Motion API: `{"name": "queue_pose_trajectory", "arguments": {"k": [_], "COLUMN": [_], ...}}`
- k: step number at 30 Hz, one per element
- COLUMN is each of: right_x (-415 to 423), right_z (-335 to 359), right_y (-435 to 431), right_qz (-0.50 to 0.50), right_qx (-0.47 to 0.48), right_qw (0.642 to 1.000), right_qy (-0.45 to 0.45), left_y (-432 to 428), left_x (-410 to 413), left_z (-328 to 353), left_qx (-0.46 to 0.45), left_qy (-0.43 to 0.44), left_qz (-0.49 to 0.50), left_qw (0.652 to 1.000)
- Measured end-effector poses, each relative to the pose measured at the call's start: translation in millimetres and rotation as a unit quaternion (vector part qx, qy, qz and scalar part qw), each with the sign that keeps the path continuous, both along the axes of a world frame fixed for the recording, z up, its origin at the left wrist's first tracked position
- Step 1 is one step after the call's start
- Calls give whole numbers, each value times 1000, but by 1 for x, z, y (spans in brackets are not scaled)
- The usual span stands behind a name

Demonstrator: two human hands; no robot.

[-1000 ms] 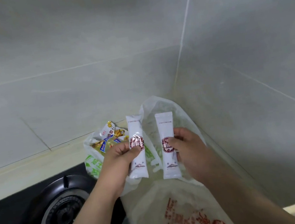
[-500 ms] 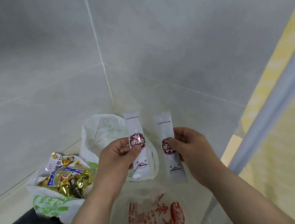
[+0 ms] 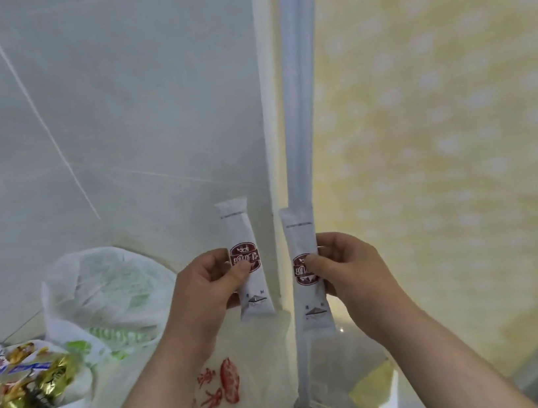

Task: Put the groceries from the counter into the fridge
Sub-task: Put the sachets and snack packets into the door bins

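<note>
My left hand (image 3: 203, 287) pinches a long white sachet (image 3: 238, 229) with a dark red logo, held upright. My right hand (image 3: 349, 267) grips a second, matching white sachet (image 3: 298, 234) the same way, a little to the right and slightly lower. Both sachets hang in the air above the counter corner, just in front of a pale vertical frame (image 3: 297, 96). Below my left forearm lies a white plastic bag with red print (image 3: 218, 394). An open bag of gold-wrapped snacks (image 3: 26, 379) sits at the lower left. No fridge shows in this view.
A crumpled white bag with green print (image 3: 107, 295) stands in the tiled corner behind my left hand. Grey wall tiles (image 3: 108, 105) fill the left. A yellow patterned panel (image 3: 459, 142) fills the right, with a glass edge (image 3: 354, 375) at its foot.
My view has swung to the right: the stove burner left the frame and the yellow panel now fills the right side. Both hands still hold the sachets upright, side by side.
</note>
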State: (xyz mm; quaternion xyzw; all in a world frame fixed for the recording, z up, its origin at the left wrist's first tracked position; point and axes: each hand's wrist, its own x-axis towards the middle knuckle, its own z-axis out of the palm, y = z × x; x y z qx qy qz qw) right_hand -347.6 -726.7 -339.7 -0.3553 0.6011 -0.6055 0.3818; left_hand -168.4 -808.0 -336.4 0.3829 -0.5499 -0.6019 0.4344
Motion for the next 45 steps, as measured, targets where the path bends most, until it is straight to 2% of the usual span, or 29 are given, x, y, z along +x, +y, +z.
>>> {"name": "queue_pose_trajectory", "arguments": {"k": [14,25,33,45], "right_x": [-74,-124,-168,-216], "right_z": [28,39,31,33], "right_y": [208,342,426,495], "right_qz": [-179,-353,-507,-699], "right_qx": [-38,-78,-67,-57], "right_qw": [983,932,860,713], "right_qy": [1,-9,-7,4], "left_y": [142,233,302,389], "left_x": [-106,-221,-334,-467], "left_z": [20,31,27,19], "left_qx": [-10,-53,-61,-41], "left_qy": [6,-20,-26,-31], "left_qz": [-183,-367,-516,-684], "left_qw": [983,928,854,727]}}
